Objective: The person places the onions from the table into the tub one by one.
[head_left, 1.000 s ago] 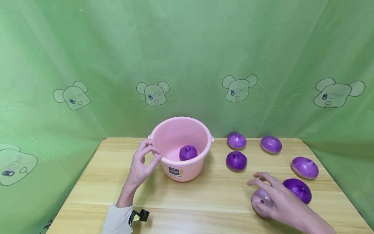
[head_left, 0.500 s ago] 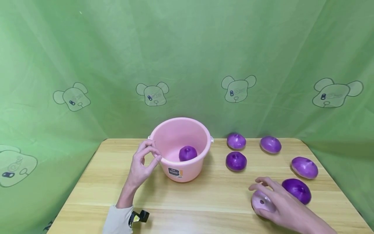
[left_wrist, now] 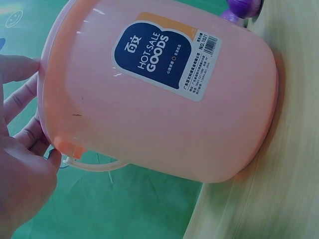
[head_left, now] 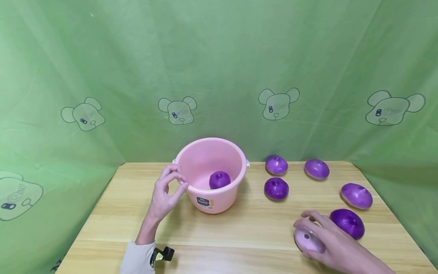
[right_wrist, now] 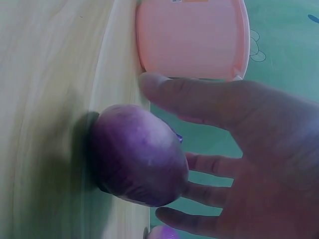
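My left hand [head_left: 163, 194] pinches the near-left rim of a pink bucket [head_left: 222, 198], thumb outside and fingertips over the edge. The left wrist view shows the fingers at the rim beside the bucket's labelled wall [left_wrist: 164, 134]. Inside the bucket lies one purple onion [head_left: 219, 180]. At the front right, my right hand [head_left: 330, 238] is bent around a paler onion [head_left: 308, 241] that rests on the table. In the right wrist view the fingers lie behind this onion [right_wrist: 139, 154], while the thumb is held apart from it.
Two onions, a dark one [head_left: 276, 188] and a lighter one [head_left: 276, 165], lie right of the bucket. More sit farther right: one at the back [head_left: 317, 169], one near the edge [head_left: 357, 196], and a dark one [head_left: 347, 223] beside my right hand. A green curtain [head_left: 219, 76] hangs behind the wooden table [head_left: 239, 243].
My right hand has shifted slightly right and its fingers have come lower around the pale onion, which has barely moved. My left hand stays at the bucket's rim.
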Action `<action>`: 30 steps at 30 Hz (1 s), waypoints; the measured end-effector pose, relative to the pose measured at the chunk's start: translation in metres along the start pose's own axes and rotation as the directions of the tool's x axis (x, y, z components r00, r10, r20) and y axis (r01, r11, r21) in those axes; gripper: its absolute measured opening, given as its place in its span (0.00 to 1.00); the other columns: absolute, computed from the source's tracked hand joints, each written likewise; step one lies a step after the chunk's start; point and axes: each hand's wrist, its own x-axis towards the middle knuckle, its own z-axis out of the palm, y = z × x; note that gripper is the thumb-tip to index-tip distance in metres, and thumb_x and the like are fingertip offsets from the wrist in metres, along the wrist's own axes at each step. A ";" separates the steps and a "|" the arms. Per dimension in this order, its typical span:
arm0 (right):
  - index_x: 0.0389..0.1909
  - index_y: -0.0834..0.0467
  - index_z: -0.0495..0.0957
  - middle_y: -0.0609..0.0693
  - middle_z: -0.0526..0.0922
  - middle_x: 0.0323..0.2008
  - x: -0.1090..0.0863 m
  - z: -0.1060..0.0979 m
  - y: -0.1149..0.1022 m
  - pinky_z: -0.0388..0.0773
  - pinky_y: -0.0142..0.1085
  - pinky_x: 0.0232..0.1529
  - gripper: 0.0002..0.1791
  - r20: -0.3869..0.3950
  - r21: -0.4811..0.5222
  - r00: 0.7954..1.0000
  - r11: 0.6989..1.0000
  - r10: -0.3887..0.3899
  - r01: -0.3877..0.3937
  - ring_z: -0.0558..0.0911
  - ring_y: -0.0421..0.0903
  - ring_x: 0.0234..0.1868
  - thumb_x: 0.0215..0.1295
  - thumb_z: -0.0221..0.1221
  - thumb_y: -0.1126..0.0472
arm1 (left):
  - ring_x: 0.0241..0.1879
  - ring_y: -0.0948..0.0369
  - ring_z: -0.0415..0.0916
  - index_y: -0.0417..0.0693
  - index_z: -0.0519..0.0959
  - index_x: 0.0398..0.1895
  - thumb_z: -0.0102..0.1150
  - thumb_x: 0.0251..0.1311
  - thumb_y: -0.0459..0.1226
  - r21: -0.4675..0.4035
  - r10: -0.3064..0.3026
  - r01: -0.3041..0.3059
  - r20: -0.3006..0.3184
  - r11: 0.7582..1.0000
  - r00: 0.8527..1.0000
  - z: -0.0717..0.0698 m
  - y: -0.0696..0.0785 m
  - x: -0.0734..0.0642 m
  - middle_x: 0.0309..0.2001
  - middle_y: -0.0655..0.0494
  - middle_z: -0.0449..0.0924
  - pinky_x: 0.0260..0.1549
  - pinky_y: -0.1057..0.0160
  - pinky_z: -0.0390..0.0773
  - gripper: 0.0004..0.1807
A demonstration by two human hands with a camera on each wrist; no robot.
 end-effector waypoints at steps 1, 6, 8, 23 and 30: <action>0.60 0.38 0.78 0.51 0.77 0.60 0.000 0.000 0.000 0.86 0.49 0.42 0.41 0.001 0.004 1.000 1.000 0.001 -0.001 0.81 0.54 0.55 0.38 0.81 0.52 | 0.58 0.52 0.68 0.39 0.81 0.33 0.65 0.56 0.22 0.001 -0.001 0.001 0.000 1.000 1.000 0.000 0.000 0.000 0.46 0.35 0.72 0.73 0.51 0.59 0.07; 0.59 0.35 0.77 0.48 0.76 0.60 -0.002 0.001 -0.001 0.86 0.48 0.44 0.41 0.027 0.019 0.999 0.999 0.027 -0.027 0.81 0.51 0.55 0.38 0.81 0.51 | 0.59 0.50 0.67 0.39 0.81 0.33 0.65 0.56 0.22 0.000 -0.004 0.004 0.000 1.000 1.000 0.000 -0.001 0.000 0.46 0.41 0.73 0.74 0.49 0.58 0.06; 0.60 0.34 0.77 0.48 0.76 0.61 -0.003 0.001 -0.001 0.86 0.48 0.44 0.41 0.044 0.021 0.998 0.999 0.044 -0.045 0.81 0.51 0.56 0.39 0.81 0.50 | 0.59 0.49 0.67 0.38 0.81 0.33 0.65 0.56 0.22 0.003 0.000 0.000 0.001 1.000 1.000 0.000 -0.001 -0.001 0.46 0.40 0.73 0.74 0.49 0.58 0.06; 0.57 0.39 0.78 0.52 0.77 0.58 -0.009 0.006 0.005 0.86 0.49 0.40 0.41 0.072 0.006 0.996 0.999 0.048 -0.048 0.81 0.55 0.55 0.36 0.81 0.54 | 0.59 0.51 0.67 0.40 0.81 0.33 0.65 0.56 0.22 -0.007 0.000 0.000 0.001 1.000 1.000 0.000 0.000 0.000 0.47 0.32 0.71 0.75 0.49 0.57 0.07; 0.56 0.37 0.78 0.48 0.77 0.57 -0.010 0.007 0.006 0.86 0.47 0.41 0.42 0.079 0.004 0.996 0.999 0.046 -0.046 0.80 0.54 0.54 0.34 0.82 0.55 | 0.59 0.51 0.67 0.40 0.81 0.33 0.65 0.57 0.21 -0.006 -0.005 0.005 0.001 1.000 1.000 0.000 -0.001 -0.001 0.47 0.35 0.72 0.74 0.49 0.58 0.08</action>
